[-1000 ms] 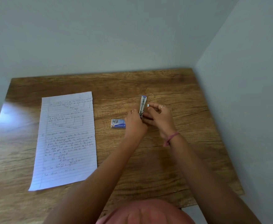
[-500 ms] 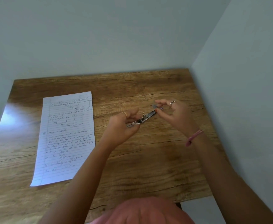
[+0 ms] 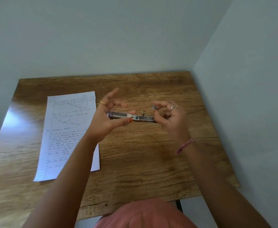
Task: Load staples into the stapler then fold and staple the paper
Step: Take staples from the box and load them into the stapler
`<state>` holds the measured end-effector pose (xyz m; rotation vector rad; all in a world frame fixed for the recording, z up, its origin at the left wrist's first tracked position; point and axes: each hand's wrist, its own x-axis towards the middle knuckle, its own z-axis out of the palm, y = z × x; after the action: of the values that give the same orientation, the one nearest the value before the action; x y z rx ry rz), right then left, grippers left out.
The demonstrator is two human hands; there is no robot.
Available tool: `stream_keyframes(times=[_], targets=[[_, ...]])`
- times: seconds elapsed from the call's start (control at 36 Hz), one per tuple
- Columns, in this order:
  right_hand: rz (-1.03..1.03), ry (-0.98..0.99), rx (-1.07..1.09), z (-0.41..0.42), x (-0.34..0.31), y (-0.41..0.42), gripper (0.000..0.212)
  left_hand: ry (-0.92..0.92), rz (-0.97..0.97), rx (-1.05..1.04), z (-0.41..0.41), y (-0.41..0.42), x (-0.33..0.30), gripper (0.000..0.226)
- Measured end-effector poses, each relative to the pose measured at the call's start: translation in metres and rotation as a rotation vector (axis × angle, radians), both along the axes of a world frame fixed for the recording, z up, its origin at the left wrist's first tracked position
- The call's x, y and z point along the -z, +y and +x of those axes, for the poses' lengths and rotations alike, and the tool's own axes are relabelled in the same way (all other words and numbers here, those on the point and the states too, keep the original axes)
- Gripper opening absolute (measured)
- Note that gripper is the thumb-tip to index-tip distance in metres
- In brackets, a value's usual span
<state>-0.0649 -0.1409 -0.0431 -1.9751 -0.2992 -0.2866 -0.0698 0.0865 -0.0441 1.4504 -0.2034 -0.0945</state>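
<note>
A small metal stapler (image 3: pixel 131 116) is held level above the wooden table (image 3: pixel 135 162), swung fully open so its magazine channel faces up. My left hand (image 3: pixel 108 119) grips its left half between thumb and fingers. My right hand (image 3: pixel 169 117) supports the right end and pinches a small grey strip of staples (image 3: pixel 155 107) just above the channel. A lined sheet of paper (image 3: pixel 69 134) with handwriting lies flat on the table to the left, partly covered by my left forearm. The staple box is hidden.
Pale walls close the table in at the back and on the right. The table's front edge runs just beyond my pink-clad lap (image 3: pixel 145 214). A pink band (image 3: pixel 184 145) circles my right wrist.
The stapler, upright a second ago, has been swung open and turned level between my hands. Both hands rose off the table; the blue staple box is no longer visible.
</note>
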Motion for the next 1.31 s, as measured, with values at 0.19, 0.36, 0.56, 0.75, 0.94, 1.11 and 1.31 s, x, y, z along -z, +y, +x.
stream_keyframes(times=[0.19, 0.36, 0.56, 0.75, 0.94, 1.11, 1.31], targets=[[0.175, 0.052, 0.174, -0.014, -0.003, 0.024, 0.022, 0.282, -0.614, -0.145, -0.014, -0.023, 0.015, 0.081], [0.095, 0.022, 0.232, -0.022, -0.008, 0.034, 0.020, 0.397, -0.584, -0.026, -0.034, -0.051, 0.020, 0.046], [-0.042, -0.063, 0.184, -0.030, -0.018, 0.034, 0.022, 0.407, -0.645, -0.038, -0.037, -0.051, 0.020, 0.035], [0.139, 0.169, 0.121, -0.032, -0.023, 0.018, 0.023, 0.410, -0.577, 0.002, -0.041, -0.041, 0.017, 0.040], [0.590, 0.558, 0.029, -0.037, -0.021, 0.013, 0.013, 0.423, -0.478, 0.080, -0.049, -0.033, 0.018, 0.040], [0.890, 0.799, -0.013, -0.042, -0.020, 0.011, 0.013, 0.427, -0.431, 0.115, -0.055, -0.031, 0.019, 0.039], [0.954, 0.883, 0.011, -0.046, -0.019, 0.008, 0.019, 0.430, -0.398, 0.117, -0.058, -0.027, 0.020, 0.041]])
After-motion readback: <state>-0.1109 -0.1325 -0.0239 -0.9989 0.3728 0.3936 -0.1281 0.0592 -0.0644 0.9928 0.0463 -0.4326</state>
